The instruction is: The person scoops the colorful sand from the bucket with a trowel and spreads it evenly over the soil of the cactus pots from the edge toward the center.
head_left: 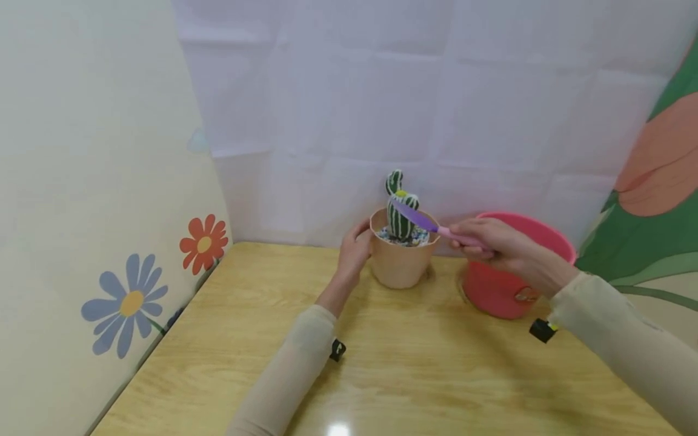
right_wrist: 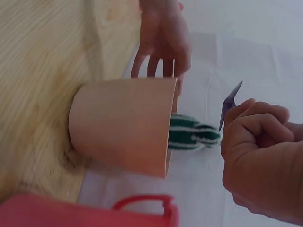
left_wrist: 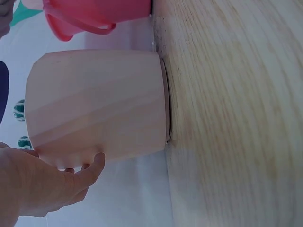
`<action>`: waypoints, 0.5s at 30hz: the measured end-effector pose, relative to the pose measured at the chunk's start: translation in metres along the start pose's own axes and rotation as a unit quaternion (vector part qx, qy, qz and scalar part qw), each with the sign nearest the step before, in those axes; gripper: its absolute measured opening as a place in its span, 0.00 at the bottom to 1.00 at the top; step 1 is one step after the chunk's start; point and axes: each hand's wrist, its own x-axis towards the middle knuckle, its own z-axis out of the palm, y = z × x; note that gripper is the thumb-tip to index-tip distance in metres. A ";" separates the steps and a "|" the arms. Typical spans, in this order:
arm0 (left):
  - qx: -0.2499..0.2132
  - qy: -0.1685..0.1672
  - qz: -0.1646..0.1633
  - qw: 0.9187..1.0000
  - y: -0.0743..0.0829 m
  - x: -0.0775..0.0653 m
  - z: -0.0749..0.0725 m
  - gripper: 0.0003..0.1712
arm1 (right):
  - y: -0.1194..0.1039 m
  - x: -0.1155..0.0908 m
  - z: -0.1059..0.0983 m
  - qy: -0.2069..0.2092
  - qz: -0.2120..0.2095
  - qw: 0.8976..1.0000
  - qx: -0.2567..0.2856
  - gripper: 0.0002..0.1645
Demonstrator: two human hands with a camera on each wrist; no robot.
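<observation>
A peach flower pot (head_left: 400, 265) stands upright on the table, holding a green-and-white striped knitted cactus (head_left: 400, 221) above multicoloured small pieces. My left hand (head_left: 353, 251) holds the pot's left side near its rim, with bent fingers against the outer wall (left_wrist: 97, 163). In my right hand (head_left: 493, 242) is a small scoop with a pink handle and a purple blade (head_left: 415, 215). I grip it by the handle, and its blade points left in front of the cactus. In the right wrist view, curled fingers (right_wrist: 265, 120) mostly hide the handle.
A red bucket (head_left: 493, 290) with a handle stands right of the pot, partly behind my right hand. The wooden table (head_left: 262, 339) meets a hanging white cloth (head_left: 338, 121) at the back. Painted flower panels flank both sides.
</observation>
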 end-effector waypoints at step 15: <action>0.007 -0.009 0.003 1.000 -0.003 0.001 -0.003 0.29 | -0.005 -0.052 -0.058 0.118 -0.011 0.980 -0.162 0.22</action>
